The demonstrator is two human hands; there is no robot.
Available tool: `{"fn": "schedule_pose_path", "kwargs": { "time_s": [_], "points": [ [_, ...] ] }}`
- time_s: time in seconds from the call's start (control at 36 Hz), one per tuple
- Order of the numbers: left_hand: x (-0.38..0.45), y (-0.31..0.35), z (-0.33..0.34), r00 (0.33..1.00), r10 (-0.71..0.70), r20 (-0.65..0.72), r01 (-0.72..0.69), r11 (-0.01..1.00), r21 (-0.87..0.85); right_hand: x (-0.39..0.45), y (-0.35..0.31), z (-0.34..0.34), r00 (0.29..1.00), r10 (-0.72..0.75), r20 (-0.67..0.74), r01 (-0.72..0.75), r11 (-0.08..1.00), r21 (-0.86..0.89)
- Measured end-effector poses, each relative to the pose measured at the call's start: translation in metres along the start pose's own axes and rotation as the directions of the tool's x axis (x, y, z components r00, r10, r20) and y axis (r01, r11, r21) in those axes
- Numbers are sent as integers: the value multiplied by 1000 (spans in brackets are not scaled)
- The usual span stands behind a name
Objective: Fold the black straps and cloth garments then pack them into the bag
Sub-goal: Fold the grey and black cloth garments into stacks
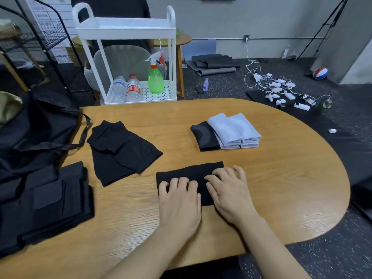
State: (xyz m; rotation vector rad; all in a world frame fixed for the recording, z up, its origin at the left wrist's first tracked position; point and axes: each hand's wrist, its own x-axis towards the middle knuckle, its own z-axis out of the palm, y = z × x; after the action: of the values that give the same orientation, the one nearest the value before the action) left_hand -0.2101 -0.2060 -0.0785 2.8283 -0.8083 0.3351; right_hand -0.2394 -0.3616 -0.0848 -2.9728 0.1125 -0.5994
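Note:
A folded black cloth (191, 172) lies flat on the wooden table (281, 178) in front of me. My left hand (179, 200) presses on its near left part, fingers spread and slightly bent. My right hand (229, 192) presses on its right part in the same way. A loose black garment (120, 152) lies to the left of it. A stack of folded black straps (46, 200) sits at the table's left edge. The black bag (34, 125) slumps at the far left. Folded grey and black cloths (227, 131) are stacked at the back right.
A white trolley (124, 29) with two water bottles (126, 89) and a green spray bottle (156, 77) stands behind the table. Chargers and white cables (279, 87) lie on the floor at the right, beside a ball (320, 73). A black wire rack (44, 37) stands back left.

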Motion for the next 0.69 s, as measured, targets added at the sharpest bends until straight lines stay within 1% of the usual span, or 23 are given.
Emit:
{"fn": "schedule_pose_path", "kwargs": {
  "time_s": [0.06, 0.14, 0.25, 0.33, 0.44, 0.56, 0.64, 0.69],
  "points": [
    [3, -5, 2, 998, 60, -20, -60, 998, -8, -6, 1, -3, 1000, 20, -21, -20, 1000, 2],
    [9, -19, 5, 981, 188, -45, -189, 982, -23, -19, 1, -5, 998, 50, -30, -49, 999, 11],
    [23, -40, 6, 932, 362, -3, -362, 932, 0, -33, -4, -5, 996, 83, -41, -83, 996, -13],
    [29, -49, 6, 899, 438, 19, -438, 899, 0, -39, -14, -6, 991, 126, -48, -128, 991, -35],
    [33, -54, 6, 872, 489, 21, -489, 872, 6, -46, -25, -6, 984, 175, -35, -177, 982, -65],
    [36, -60, 9, 854, 521, -9, -520, 854, 8, -49, -33, -5, 981, 189, -51, -193, 978, -75],
    [32, -57, 6, 859, 507, -69, -509, 860, -15, -47, -34, -9, 984, 158, -85, -163, 985, -56],
    [23, -50, 3, 884, 451, -125, -461, 885, -63, -41, -29, -15, 986, 125, -113, -129, 991, -29]
  ]
}}
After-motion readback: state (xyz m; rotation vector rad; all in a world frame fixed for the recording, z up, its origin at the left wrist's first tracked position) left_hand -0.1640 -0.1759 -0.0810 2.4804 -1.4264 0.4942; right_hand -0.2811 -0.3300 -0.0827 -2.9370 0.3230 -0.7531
